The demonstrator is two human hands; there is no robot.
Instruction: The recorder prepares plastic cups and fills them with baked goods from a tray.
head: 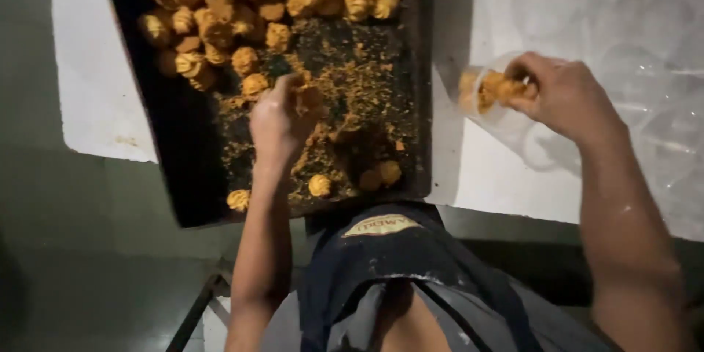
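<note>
Golden crumbly cookies (pixel 220 22) are looking light and fragile, so left hand (pixel 277 121) is pinching one gently by its sides while right hand (pixel 561 95) is gripping a thin clear cup (pixel 490 95).

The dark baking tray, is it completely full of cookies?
No, the cookies crowd the far end of the tray; the rest holds mostly crumbs.

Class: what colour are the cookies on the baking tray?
The cookies are golden orange-brown, lying on a dark, nearly black tray; seen in the head view.

Dim, warm, grainy light; soft motion blur, deep shadows below.
</note>
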